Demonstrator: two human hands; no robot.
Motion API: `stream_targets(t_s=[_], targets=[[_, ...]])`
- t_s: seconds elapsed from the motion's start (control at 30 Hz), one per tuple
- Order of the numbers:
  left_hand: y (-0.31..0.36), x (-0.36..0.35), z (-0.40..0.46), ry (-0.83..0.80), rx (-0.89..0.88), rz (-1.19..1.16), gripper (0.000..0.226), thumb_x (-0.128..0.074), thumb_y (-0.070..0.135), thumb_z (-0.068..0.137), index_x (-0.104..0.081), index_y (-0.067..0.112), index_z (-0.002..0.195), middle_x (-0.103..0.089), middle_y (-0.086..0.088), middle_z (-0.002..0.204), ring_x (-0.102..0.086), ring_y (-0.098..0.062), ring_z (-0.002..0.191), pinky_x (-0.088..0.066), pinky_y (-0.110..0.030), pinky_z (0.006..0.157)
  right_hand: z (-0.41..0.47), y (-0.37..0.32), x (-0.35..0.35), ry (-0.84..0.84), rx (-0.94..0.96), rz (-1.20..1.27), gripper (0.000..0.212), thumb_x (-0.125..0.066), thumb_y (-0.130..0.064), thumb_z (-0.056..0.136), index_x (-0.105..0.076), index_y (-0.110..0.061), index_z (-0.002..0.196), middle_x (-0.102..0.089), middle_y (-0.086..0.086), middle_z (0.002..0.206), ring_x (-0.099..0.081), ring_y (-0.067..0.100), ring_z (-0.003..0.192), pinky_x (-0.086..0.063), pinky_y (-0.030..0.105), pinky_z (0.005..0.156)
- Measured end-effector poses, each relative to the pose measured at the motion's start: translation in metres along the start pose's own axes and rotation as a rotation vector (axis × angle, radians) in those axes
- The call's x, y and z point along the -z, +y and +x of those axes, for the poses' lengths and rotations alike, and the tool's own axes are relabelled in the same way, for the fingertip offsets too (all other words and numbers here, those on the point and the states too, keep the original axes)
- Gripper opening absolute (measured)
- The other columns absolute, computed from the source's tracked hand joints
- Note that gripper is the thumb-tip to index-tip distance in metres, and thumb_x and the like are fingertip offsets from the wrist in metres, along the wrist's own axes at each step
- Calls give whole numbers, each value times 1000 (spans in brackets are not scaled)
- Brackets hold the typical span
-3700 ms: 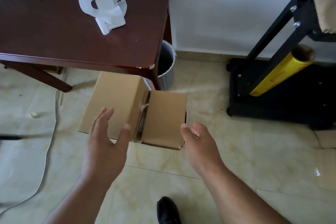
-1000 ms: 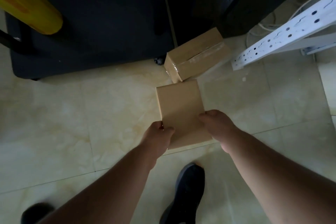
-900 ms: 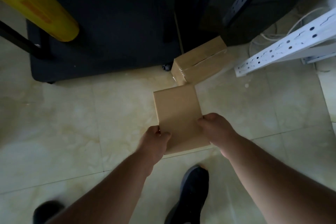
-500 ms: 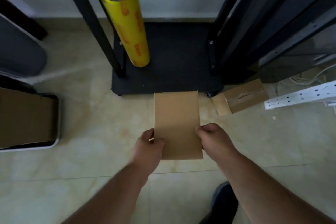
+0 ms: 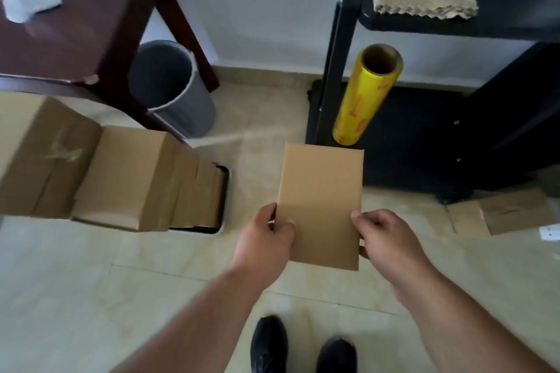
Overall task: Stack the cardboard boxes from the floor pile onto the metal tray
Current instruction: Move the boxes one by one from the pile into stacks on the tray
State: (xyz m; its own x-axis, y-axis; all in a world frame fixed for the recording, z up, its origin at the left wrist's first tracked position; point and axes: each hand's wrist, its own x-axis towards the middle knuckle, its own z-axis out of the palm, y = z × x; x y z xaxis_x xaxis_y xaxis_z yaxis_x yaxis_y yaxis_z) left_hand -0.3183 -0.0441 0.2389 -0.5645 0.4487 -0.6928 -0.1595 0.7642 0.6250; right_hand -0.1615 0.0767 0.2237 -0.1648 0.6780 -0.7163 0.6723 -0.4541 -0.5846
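Both hands on one cardboard box (image 5: pixel 321 200), carried flat above the floor (image 5: pixel 91 281) at frame centre. Left hand (image 5: pixel 266 239) closed on its left edge, thumb on top face; right hand (image 5: pixel 385 236) closed on the right edge, thumb on top, fingers wrapped under. Box is clear of the floor.

Metal tray (image 5: pixel 225 191) sits at 9 o'clock from the held box, well apart from it; only its right rim and corner show. Stacked boxes (image 5: pixel 121 175) fill it and hide the rest of the tray.

More cardboard (image 5: pixel 512 212) lies on the floor at 3 o'clock, beside the black rack (image 5: pixel 339 39). Yellow film roll (image 5: pixel 363 97) leans at the rack at 12 o'clock, just past the held box. Grey bin (image 5: pixel 172 88) at 10 o'clock under the dark table (image 5: pixel 75 24). Black shoes (image 5: pixel 269 345) at 6 o'clock.
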Motion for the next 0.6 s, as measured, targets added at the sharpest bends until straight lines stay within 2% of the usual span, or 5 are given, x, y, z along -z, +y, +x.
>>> stream_targets(t_s=[0.07, 0.17, 0.43, 0.53, 0.6], targets=[[1, 27, -13, 38, -19, -32, 49, -60, 34, 101, -49, 29, 148, -67, 14, 119, -63, -2, 102, -49, -21, 80, -15, -17, -15, -34, 21, 1, 28, -59, -51, 97, -68, -25, 96, -73, -5, 100, -70, 19, 96, -57, 50, 94], [-1, 63, -35, 120, -25, -59, 45, -62, 32, 100, -48, 29, 144, -62, 20, 114, -57, 7, 96, -42, -12, 69, -41, -40, -38, -99, 45, 0, 29, -60, -51, 97, -68, -23, 97, -74, -3, 98, -70, 19, 94, -57, 49, 94], [9, 167, -67, 259, -69, -79, 38, -62, 28, 99, -54, 33, 136, -63, 20, 109, -58, 5, 95, -39, -11, 68, -97, -111, -102, -113, 201, -35, 30, -64, -51, 94, -70, -27, 112, -74, -8, 104, -70, 15, 97, -57, 44, 95], [12, 206, -63, 295, -91, -47, 35, -61, 27, 99, -55, 37, 133, -56, 16, 120, -58, -5, 105, -37, -12, 71, -104, -134, -135, -134, 244, -57, 28, -61, -49, 96, -74, -25, 104, -75, -7, 100, -70, 17, 98, -57, 46, 96], [6, 230, -54, 309, -95, 26, 43, -58, 29, 100, -54, 33, 142, -44, 11, 128, -50, -8, 107, -36, -17, 80, -105, -143, -159, -150, 244, -56, 25, -61, -45, 96, -75, -25, 94, -76, -6, 95, -72, 19, 96, -57, 49, 96]])
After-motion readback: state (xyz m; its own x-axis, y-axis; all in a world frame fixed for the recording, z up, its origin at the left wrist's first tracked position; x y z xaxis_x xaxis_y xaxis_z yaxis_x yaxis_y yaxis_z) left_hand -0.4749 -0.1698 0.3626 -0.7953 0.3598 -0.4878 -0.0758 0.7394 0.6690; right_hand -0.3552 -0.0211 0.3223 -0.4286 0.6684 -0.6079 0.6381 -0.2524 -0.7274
